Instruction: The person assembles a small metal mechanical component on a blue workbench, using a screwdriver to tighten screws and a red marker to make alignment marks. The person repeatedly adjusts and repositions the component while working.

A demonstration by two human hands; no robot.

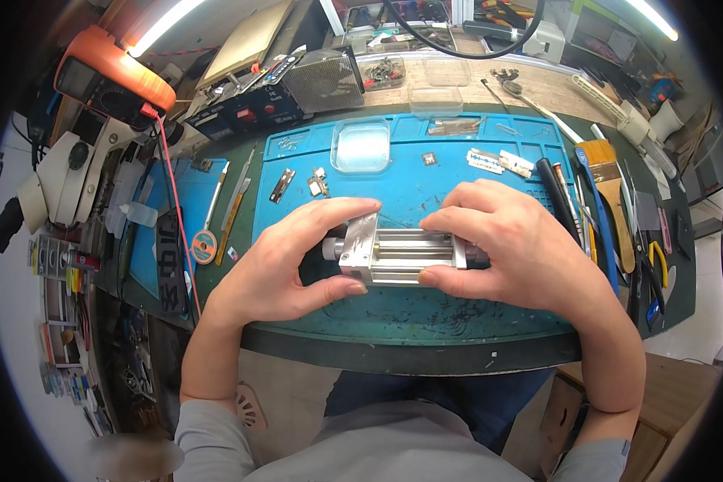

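"Surface (410, 360) first: what lay on it?"
"A blue mat (410, 181), probably guarding against scratches."
"And over that?"
"Left hand (285, 257) and right hand (512, 239) had fingers clamped on opposite ends of the metal vise (414, 256), likely for steadiness, near the front edge; a chip (430, 159) lay beyond."

A grey top (394, 446) spans six o'clock, left sleeve (210, 442) at seven, right sleeve (590, 462) at five with a dark hem mark (625, 447); the trousers (494, 402) are dark blue, the left hand (285, 253) and right hand (518, 241) bare.

Probable gap between clamp (416, 258) and tub (362, 146)
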